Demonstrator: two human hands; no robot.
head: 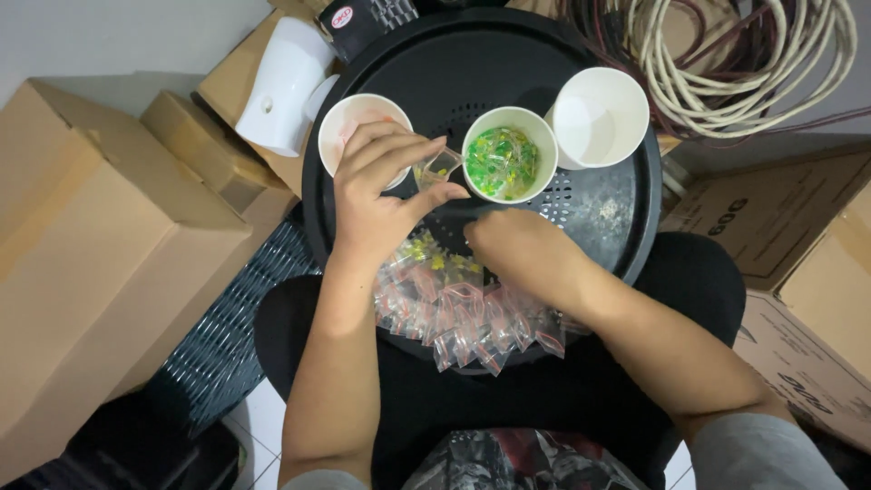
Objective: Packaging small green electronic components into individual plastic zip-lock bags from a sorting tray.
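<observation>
My left hand (376,195) pinches a small clear zip bag (437,167) between thumb and fingers, held over the round black tray (626,213) beside a white paper cup of green and yellow beads (504,161). My right hand (513,249) rests knuckles-up on the tray, fingers curled down onto small yellow pieces (434,257); what it holds is hidden. A heap of small clear zip bags with red strips (463,318) lies at the tray's near edge. Another white cup with pinkish contents (349,122) stands behind my left hand.
An empty white cup (599,116) leans at the tray's right. Cardboard boxes (100,245) stand on the left and more boxes (780,218) on the right. Coiled cables (744,63) lie at the back right. A white plastic object (281,86) sits at the back left.
</observation>
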